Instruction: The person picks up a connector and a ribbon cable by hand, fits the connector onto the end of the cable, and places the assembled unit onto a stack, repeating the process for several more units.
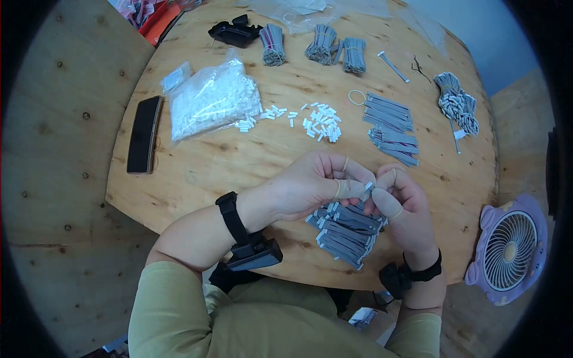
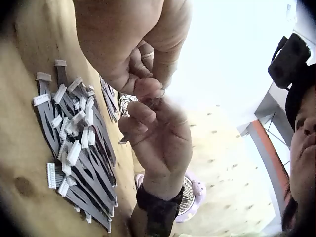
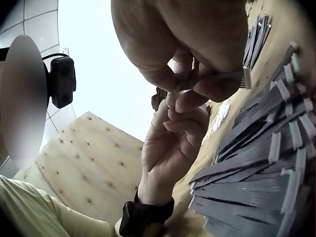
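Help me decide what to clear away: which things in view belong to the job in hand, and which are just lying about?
Likely the job:
- ribbon cable between left hand and right hand
- cable pile below
- loose white pieces
- bag of white pieces
- grey strips
- cable bundles

Probably not:
- phone
- purple fan
- black object at the back

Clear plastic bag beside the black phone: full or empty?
Filled: the clear plastic bag bulges with small white pieces, visible through its film in the head view.

Grey ribbon cable (image 3: 228, 75), white connector (image 3: 246, 78), handheld
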Demonstrator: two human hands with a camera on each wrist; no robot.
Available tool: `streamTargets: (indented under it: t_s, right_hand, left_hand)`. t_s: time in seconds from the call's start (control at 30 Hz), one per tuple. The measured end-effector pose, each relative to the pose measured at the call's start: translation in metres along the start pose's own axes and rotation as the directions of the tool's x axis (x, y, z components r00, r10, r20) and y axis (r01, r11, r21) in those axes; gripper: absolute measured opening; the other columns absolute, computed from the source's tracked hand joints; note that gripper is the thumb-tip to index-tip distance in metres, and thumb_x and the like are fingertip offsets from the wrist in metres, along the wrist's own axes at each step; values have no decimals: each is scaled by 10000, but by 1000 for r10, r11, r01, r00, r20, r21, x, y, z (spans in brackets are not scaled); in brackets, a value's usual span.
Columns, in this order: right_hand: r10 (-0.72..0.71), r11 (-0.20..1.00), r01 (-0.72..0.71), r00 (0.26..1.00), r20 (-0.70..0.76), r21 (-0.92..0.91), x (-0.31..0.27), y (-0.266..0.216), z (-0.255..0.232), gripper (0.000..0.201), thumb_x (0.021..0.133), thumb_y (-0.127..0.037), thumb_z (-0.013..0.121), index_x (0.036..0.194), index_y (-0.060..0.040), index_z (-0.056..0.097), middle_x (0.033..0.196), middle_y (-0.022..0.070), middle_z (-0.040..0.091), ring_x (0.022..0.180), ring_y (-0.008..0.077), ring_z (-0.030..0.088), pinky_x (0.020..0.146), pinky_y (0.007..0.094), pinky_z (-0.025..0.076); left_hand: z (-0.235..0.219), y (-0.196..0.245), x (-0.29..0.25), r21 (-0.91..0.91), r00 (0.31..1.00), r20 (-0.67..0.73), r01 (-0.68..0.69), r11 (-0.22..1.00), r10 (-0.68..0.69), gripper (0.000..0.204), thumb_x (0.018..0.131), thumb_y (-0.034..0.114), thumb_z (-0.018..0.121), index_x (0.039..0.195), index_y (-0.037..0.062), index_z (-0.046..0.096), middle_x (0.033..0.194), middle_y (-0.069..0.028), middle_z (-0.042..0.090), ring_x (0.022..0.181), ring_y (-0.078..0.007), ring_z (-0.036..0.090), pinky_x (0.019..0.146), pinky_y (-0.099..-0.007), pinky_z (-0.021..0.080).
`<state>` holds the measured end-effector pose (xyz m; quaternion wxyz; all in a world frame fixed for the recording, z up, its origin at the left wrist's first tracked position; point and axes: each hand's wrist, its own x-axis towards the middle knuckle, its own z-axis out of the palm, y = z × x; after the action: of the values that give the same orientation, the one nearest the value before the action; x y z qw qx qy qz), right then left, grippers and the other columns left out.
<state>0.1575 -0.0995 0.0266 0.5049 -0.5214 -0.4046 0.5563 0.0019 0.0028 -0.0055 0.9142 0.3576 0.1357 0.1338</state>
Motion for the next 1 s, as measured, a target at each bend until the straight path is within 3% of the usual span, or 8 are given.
streamTargets:
  t_s: [0.2,0.6,0.8,0.9,1.0]
  right_hand:
    - [30,998,-31,999,-20,-57,0,0,-2,77,811,-68,513,764,-21,473,868,24,390,654,66,500,613,195,409]
    - [104,995,-104,994,-23,5,2,-2,-3,77,802,-70,521,756,-36,470,767,-3,424,580,47,467,531,182,386]
    - [2,998,-3,1000,-21,-62,1,4,-2,79,806,-60,516,748,-30,471,834,12,400,574,44,459,525,178,380]
    - [-6,995,4,1000,-24,-103,1,3,-1,80,805,-53,517,747,-24,470,870,20,380,579,40,455,521,172,374]
    - [-38,993,35,999,-22,-117,1,3,0,83,804,-52,521,749,-20,468,877,22,374,587,36,454,518,168,368]
  left_hand:
    - [2,0,-1,57,999,-10,-43,997,43,197,777,62,595,963,0,574,843,-64,608,710,-79,562,648,-193,455]
    - [5,2,-3,296,989,-41,-121,948,139,194,786,56,587,972,3,578,863,-38,611,760,-58,559,679,-189,452]
    - [5,2,-4,340,985,-53,-137,931,164,189,790,51,580,972,0,576,866,-41,611,769,-63,564,687,-191,454]
    - [6,1,-4,335,979,-44,-175,926,201,185,794,61,579,969,4,579,845,-34,612,738,-50,561,634,-172,451]
    - [10,9,-7,373,985,-64,-123,920,158,179,799,76,578,966,13,584,807,-18,612,674,-24,543,549,-146,423]
